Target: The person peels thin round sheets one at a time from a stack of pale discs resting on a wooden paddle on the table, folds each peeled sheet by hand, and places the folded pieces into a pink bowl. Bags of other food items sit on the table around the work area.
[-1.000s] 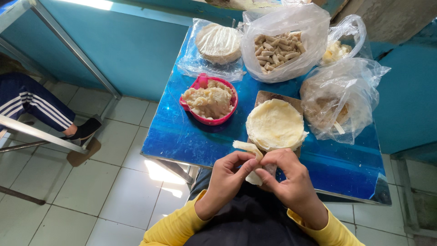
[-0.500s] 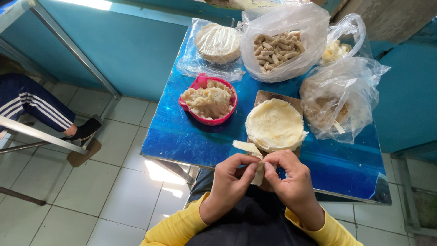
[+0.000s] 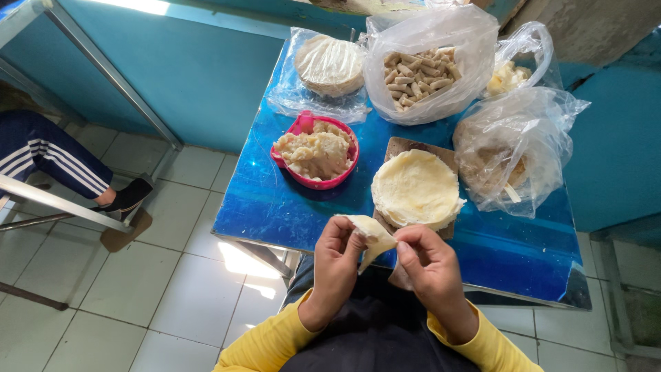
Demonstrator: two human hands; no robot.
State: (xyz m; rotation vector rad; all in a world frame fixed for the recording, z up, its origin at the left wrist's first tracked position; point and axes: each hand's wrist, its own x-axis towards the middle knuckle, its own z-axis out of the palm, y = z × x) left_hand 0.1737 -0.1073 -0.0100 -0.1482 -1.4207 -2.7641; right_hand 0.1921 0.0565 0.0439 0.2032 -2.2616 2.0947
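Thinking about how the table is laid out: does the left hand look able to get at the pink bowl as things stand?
Probably yes. The pink bowl sits on the table straight ahead of the left hand, with bare tabletop between them. But that hand and the right hand are both pinching a folded wrapper.

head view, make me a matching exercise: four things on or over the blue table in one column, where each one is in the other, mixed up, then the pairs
Things
1. pink bowl of filling
2. stack of round wrappers
3. bag of finished rolls
4. folded wrapper

Places
A. far edge of the table, middle
B. between both hands
C. on the wooden board
D. left of the board

Pairs: 1-D, 2-C, 3-A, 4-B
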